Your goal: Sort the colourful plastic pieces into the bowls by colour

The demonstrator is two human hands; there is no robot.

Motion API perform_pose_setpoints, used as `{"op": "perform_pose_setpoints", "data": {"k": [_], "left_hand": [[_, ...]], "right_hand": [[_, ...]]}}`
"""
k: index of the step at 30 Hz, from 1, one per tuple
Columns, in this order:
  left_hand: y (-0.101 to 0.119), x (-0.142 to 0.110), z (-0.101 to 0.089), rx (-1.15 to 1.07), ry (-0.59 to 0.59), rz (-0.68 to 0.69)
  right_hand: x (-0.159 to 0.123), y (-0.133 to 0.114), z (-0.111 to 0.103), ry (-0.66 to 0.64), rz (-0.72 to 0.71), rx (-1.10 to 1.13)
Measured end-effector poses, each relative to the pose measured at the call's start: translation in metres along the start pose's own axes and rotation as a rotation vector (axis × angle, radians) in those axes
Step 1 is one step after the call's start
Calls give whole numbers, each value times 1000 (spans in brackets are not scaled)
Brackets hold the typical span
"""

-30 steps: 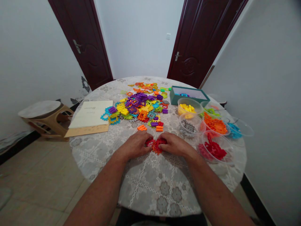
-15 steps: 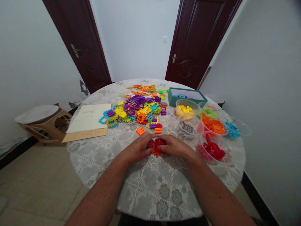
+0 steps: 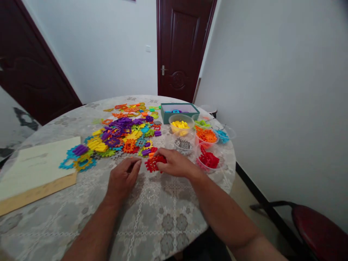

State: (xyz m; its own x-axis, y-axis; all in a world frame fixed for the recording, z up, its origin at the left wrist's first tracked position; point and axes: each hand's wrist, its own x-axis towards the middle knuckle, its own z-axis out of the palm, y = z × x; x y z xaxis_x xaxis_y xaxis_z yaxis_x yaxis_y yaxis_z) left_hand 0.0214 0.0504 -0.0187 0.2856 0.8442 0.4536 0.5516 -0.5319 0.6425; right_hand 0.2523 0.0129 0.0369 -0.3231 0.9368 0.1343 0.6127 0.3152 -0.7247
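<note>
My right hand (image 3: 174, 162) is closed on red gear-shaped plastic pieces (image 3: 152, 165), held by fingers and thumb just above the tablecloth. Their right part is hidden by the fingers. To the left, my left hand (image 3: 122, 177) is apart from them, its fingers loosely curled and a gap showing beside the thumb. Nothing shows in it. Behind both hands spreads a heap of mixed gear pieces and tube connectors (image 3: 125, 127) in purple, yellow, orange and blue. A clear bowl of red pieces (image 3: 208, 158) stands right of my right hand.
Clear bowls hold yellow pieces (image 3: 179, 125), grey pieces (image 3: 182, 143), orange pieces (image 3: 206, 135), green pieces (image 3: 202, 123) and blue pieces (image 3: 221, 136). A green box (image 3: 166, 117) stands behind them. Paper sheets (image 3: 35, 163) lie at left. A dark red chair (image 3: 318, 228) is at right.
My view has swung to the right. The hands, together over the red and orange pieces before, have parted; the red pieces are now in my right hand, lifted and tilted.
</note>
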Motion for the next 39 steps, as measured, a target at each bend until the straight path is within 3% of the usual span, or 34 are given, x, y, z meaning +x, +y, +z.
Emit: {"op": "perform_pose_setpoints", "data": {"k": [3, 6, 10, 13, 15, 21, 24, 29, 34, 39], "left_hand": [[0, 0, -4, 102, 139, 1], [2, 1, -8, 161, 231, -10], [4, 3, -8, 171, 249, 5], [2, 3, -5, 167, 233, 32], [-1, 2, -4, 164, 228, 36], [-5, 2, -3, 159, 206, 23], [-4, 2, -3, 155, 195, 22], [-4, 3, -3, 174, 168, 21], [-6, 5, -4, 202, 123, -23], [-8, 5, -2, 201, 94, -15]], "right_hand": [[-24, -18, -36, 127, -4, -150], [-57, -18, -75, 238, 57, -299], [-99, 14, -116, 401, 230, -578], [-117, 42, -131, 453, 361, -749], [-123, 54, -133, 454, 398, -770], [-132, 63, -126, 430, 318, -550], [-132, 66, -119, 469, 334, -582], [-123, 70, -101, 399, 270, -658], [-113, 77, -93, 460, 358, -772], [-116, 90, -95, 578, 244, -675]]}}
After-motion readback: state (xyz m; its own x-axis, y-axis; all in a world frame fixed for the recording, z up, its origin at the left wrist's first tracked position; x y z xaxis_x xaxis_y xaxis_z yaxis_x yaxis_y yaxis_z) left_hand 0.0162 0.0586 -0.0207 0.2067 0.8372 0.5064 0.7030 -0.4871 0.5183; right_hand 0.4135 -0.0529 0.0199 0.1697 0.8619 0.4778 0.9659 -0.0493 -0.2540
